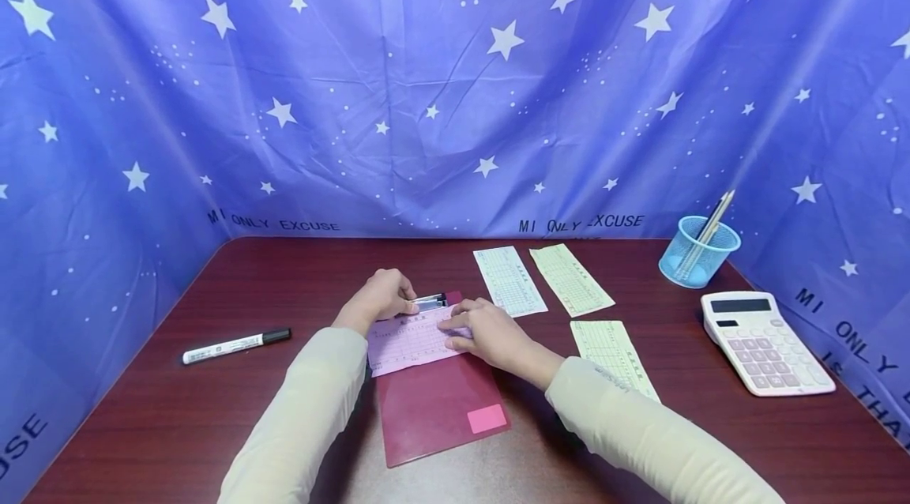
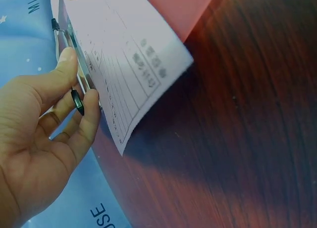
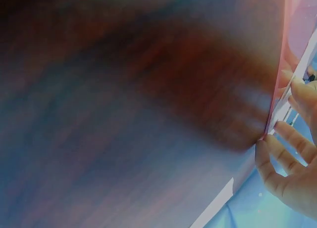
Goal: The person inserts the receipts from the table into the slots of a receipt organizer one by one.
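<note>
A dark red clipboard (image 1: 441, 409) lies in front of the person, a bright pink label (image 1: 486, 418) at its lower right corner. Across its upper part is a pale pink printed form (image 1: 408, 350), whose left corner lifts off the table in the left wrist view. The left hand (image 1: 382, 300) pinches the metal clip (image 1: 430, 302) at the top edge, thumb and fingers on its black-tipped wire lever (image 2: 78, 101). At the form's right side, the right hand (image 1: 494, 334) holds the paper between thumb and fingers, with fingertips right at the clipboard's edge in the right wrist view.
Behind and right of the clipboard lie a white form (image 1: 510, 280) and two yellow forms, one far back (image 1: 572, 277), one nearer (image 1: 613, 354) beside the right sleeve. A marker (image 1: 237, 346) lies left. A calculator (image 1: 768, 342) and blue mesh pen cup (image 1: 690, 251) stand right.
</note>
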